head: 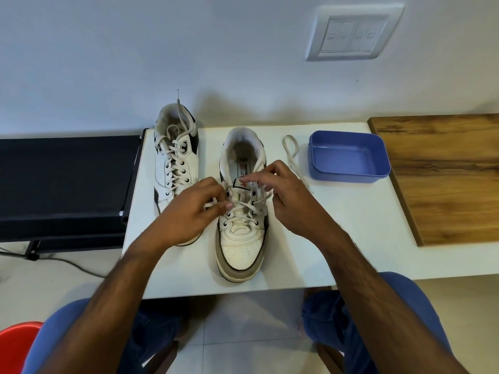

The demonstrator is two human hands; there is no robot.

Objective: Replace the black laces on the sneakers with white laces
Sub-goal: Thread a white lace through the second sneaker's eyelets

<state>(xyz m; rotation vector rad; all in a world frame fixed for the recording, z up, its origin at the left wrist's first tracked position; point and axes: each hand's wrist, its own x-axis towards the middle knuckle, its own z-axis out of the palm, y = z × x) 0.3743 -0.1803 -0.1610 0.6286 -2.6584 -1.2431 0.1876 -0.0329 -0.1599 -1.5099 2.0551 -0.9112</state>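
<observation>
White worktop (337, 233) carries two white sneakers with black trim, toes pointing toward the person. The left sneaker (175, 160) stands at the far left edge, fully threaded with a white lace whose loose ends lie over its collar, one end sticking up against the wall. The right sneaker (241, 211) sits nearer the middle, partly threaded with a white lace (243, 209) across its lower eyelets, the upper eyelets not yet threaded. The left hand (194, 209) is at the left side of this shoe, its thumb and fingers pinching a stretch of the lace beside the eyelets. The right hand (283, 193) hovers over the right side of the tongue, its fingers curled and its thumb and forefinger pinching the lace near the top of the lacing. A loose loop of that lace (291, 149) lies on the worktop just right of the shoe, between it and a blue plastic tray (378, 168). Right of the tray lies a wooden board (445, 179). A black shelf unit (64, 184) stands to the left of the worktop, and a switch plate (353, 33) is set in the wall above.
</observation>
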